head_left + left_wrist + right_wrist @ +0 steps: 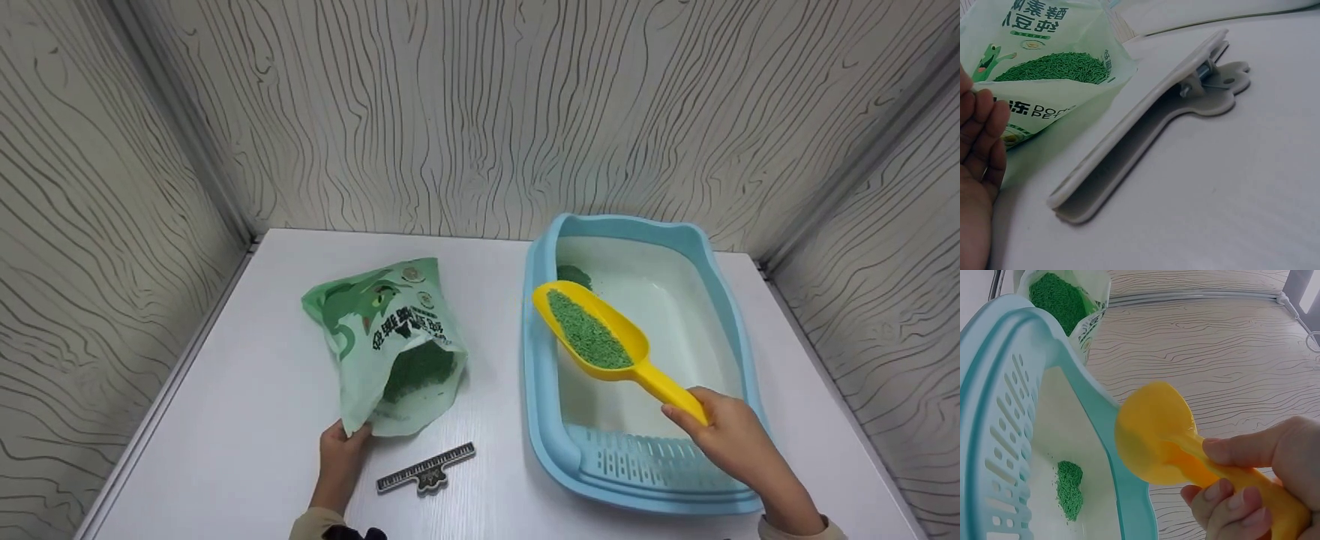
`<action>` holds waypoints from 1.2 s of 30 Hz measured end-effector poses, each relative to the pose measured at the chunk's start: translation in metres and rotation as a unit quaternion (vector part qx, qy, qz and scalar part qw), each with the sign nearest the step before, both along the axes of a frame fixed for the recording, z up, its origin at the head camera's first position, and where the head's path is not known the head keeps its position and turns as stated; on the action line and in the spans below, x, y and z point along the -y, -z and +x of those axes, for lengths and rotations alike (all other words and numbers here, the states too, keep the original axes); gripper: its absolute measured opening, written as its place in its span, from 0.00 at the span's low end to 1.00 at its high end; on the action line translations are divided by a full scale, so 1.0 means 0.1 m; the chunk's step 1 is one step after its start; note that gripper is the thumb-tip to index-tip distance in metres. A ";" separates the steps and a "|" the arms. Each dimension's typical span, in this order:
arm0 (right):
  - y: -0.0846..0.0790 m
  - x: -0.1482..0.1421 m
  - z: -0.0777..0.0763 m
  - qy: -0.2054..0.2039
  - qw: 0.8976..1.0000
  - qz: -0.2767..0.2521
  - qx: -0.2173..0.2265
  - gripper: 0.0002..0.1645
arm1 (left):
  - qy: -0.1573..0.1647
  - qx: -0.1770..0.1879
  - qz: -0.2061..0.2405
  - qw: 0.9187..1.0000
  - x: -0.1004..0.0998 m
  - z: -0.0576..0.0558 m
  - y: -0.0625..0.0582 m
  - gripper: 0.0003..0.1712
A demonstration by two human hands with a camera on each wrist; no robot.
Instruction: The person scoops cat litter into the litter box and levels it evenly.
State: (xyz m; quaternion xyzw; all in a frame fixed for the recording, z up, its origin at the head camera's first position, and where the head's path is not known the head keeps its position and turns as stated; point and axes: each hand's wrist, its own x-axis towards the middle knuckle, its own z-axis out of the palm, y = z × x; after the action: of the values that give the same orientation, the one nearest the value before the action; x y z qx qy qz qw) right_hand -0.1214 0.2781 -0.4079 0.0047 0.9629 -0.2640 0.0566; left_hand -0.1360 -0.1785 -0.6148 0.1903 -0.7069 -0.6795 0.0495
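My right hand [731, 435] grips the handle of a yellow scoop [666, 390], its bowl full of green pellets [589, 330]. The scoop hangs over the left rim of a blue litter box [541, 405]. Inside that box, a small heap of green pellets [1069, 490] lies on the white floor. At the left, an open green and white cat litter bag [360, 360] lies with its mouth toward me and pellets [1055, 68] inside. My left hand [341, 457] pinches the near edge of the bag's mouth.
A long bag clip [426, 469] lies on the white table [247, 420] in front of the bag, right of my left hand. The litter box has a slotted ledge [645, 457] at its near end. Wood-patterned panels [420, 120] enclose the table at the back and sides.
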 end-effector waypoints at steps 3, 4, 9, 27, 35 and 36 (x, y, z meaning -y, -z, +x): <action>-0.01 -0.03 -0.01 0.001 1.000 0.002 -0.008 0.21 | 0.003 0.006 -0.008 1.000 0.00 0.00 0.00 0.17; -0.02 -0.04 -0.01 0.000 1.000 0.004 -0.012 0.22 | 0.004 0.009 -0.013 1.000 0.00 0.00 0.00 0.17; -0.05 -0.08 -0.04 -0.004 1.000 0.019 -0.024 0.22 | 0.012 0.022 -0.025 0.999 0.02 0.00 0.00 0.17; -0.10 -0.22 -0.23 -0.004 0.999 0.039 -0.026 0.23 | 0.017 0.021 -0.021 0.999 0.01 -0.01 -0.01 0.18; -0.13 -0.26 -0.33 -0.003 0.999 0.044 -0.027 0.25 | 0.018 0.019 -0.027 0.999 0.01 0.01 -0.01 0.18; -0.14 -0.27 -0.34 -0.003 0.999 0.045 -0.030 0.25 | 0.018 0.017 -0.026 0.999 0.01 0.01 -0.01 0.19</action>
State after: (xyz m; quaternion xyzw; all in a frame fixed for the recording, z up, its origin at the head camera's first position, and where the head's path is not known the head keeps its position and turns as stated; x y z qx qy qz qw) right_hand -0.1551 0.3048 -0.3943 -0.0036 0.9751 -0.2200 0.0283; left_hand -0.1348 -0.1798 -0.6136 0.1878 -0.7286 -0.6580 0.0301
